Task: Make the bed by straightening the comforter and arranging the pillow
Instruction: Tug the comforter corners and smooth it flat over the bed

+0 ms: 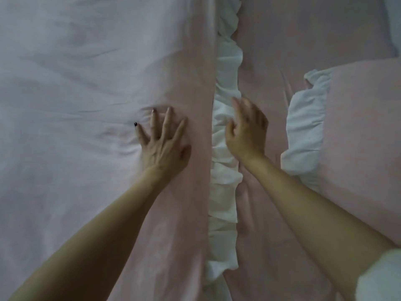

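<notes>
A pale pink comforter (86,72) covers the left half of the view, and its white ruffled edge (225,148) runs top to bottom through the middle. My left hand (165,144) lies flat on the comforter with fingers spread, pressing the fabric near the ruffle. My right hand (247,131) hovers over the ruffle with fingers loosely bent, blurred, holding nothing. A pink pillow (364,137) with a white ruffle (303,127) lies at the right.
A pink sheet (271,61) shows between the comforter's ruffle and the pillow. A second pale pillow corner (393,22) sits at the top right. A white sleeve (382,279) covers my right upper arm.
</notes>
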The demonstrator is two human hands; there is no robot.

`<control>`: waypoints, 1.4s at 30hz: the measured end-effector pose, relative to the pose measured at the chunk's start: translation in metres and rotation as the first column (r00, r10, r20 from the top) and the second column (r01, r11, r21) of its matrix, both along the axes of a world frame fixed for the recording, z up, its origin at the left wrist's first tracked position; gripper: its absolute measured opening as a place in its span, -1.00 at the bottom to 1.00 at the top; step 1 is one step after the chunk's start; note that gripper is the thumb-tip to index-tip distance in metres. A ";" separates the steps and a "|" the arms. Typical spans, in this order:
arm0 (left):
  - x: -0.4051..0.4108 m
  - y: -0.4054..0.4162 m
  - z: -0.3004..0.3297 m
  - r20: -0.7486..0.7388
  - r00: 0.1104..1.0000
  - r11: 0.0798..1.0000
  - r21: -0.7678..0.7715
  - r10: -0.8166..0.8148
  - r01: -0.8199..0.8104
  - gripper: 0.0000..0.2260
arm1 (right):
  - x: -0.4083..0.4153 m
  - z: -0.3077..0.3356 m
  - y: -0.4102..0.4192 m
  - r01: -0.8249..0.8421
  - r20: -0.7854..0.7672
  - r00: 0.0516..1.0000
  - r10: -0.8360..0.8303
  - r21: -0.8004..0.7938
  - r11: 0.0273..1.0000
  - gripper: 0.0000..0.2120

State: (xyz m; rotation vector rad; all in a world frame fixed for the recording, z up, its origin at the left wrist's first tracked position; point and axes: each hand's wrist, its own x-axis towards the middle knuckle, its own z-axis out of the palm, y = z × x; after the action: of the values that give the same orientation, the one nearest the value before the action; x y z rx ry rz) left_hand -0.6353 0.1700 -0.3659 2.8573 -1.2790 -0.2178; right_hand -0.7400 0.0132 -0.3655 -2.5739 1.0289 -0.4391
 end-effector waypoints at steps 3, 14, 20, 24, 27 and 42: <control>0.004 -0.012 -0.006 0.001 1.000 0.998 0.070 -0.002 0.002 -0.42 | 0.014 -0.020 -0.015 -0.375 -0.433 0.817 0.381 0.104 0.921 -0.48; 0.058 -0.066 -0.009 -0.034 0.988 0.989 -0.014 0.149 -0.150 -0.40 | 0.065 -0.012 -0.066 -0.225 -0.374 0.890 0.261 0.137 0.965 -0.47; 0.065 -0.076 -0.025 -0.065 0.983 0.983 0.073 0.171 -0.167 -0.38 | 0.075 -0.027 -0.070 -0.350 -0.668 0.633 0.392 0.206 0.914 -0.44; 0.055 -0.066 -0.004 -0.080 0.980 0.967 -0.167 0.181 -0.192 -0.48 | 0.072 0.000 -0.030 -0.254 -0.384 0.888 0.253 0.050 0.966 -0.51; 0.044 -0.030 0.011 -0.080 0.970 0.927 -0.287 0.227 -0.241 -0.50 | 0.050 0.005 0.027 -0.431 -0.049 0.899 0.435 0.066 0.900 -0.47; -0.084 0.097 0.012 -0.250 0.897 0.930 0.055 0.364 -0.363 -0.39 | -0.115 0.010 0.096 -0.255 -0.547 0.729 0.411 0.340 0.905 -0.49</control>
State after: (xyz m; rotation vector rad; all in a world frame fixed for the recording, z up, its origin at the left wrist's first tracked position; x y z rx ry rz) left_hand -0.7193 0.2668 -0.3535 2.8800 -0.6842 -0.5618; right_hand -0.8551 0.1090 -0.3559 -2.6289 0.6855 0.6277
